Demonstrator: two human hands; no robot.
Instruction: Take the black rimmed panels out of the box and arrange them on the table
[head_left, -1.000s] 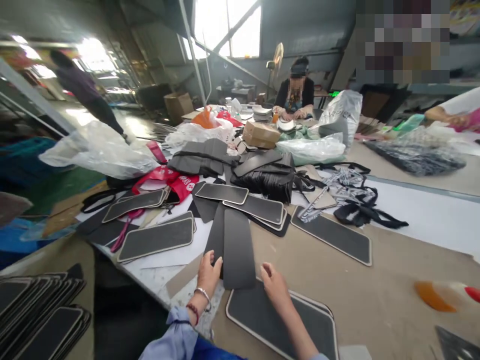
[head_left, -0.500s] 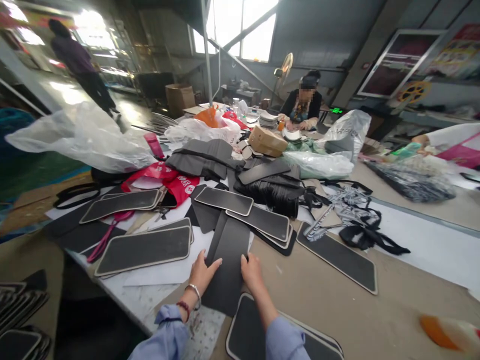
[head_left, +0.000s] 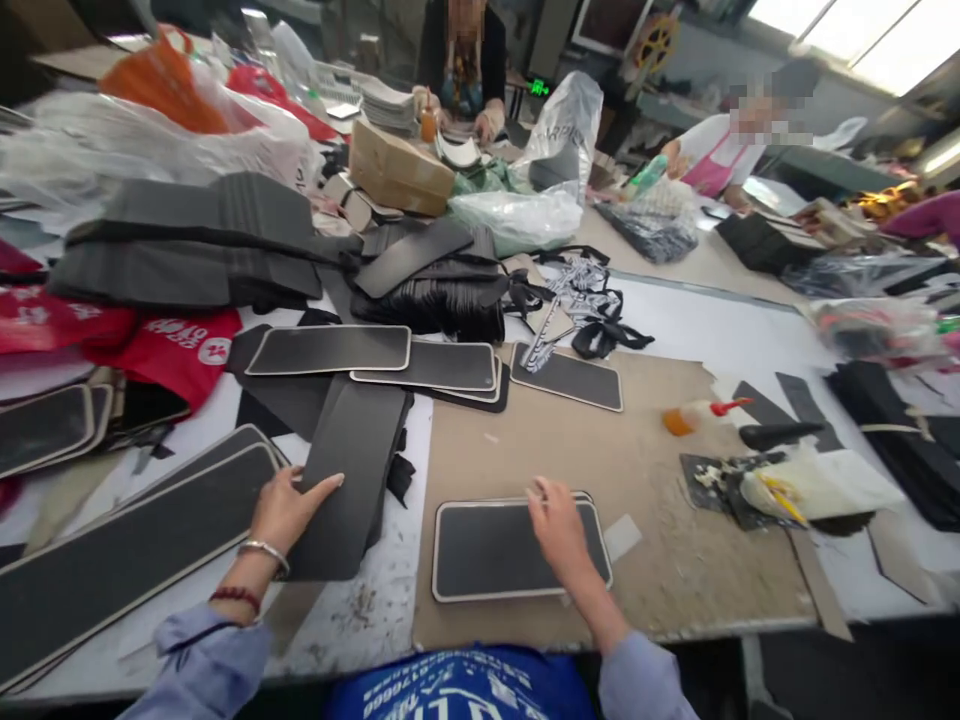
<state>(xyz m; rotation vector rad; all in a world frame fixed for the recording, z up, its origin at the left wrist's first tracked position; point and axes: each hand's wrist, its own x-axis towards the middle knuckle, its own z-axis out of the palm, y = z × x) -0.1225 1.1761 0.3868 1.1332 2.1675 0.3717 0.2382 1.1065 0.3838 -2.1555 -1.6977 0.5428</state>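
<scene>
My left hand [head_left: 285, 510] holds the near end of a plain black strip [head_left: 349, 470] that lies slanting over the white table top. My right hand [head_left: 556, 525] rests flat on a black panel with a cream border [head_left: 495, 550], the top one of a small stack on the brown cardboard sheet [head_left: 600, 450] right in front of me. More bordered black panels [head_left: 330, 350] lie fanned out beyond the strip, and long ones [head_left: 127, 550] lie at my left.
A glue bottle with a red tip [head_left: 694, 415], a brush and a smeared glue pad [head_left: 720, 480] sit at the right. Grey fabric stacks [head_left: 187, 240], plastic bags [head_left: 525, 215], a cardboard box [head_left: 397, 170] and black straps [head_left: 592, 320] crowd the far table. Two people [head_left: 465, 50] work across it.
The view swung right and down. My right hand left the black strip and came to the bordered panel in front of me. My left hand stays on the strip.
</scene>
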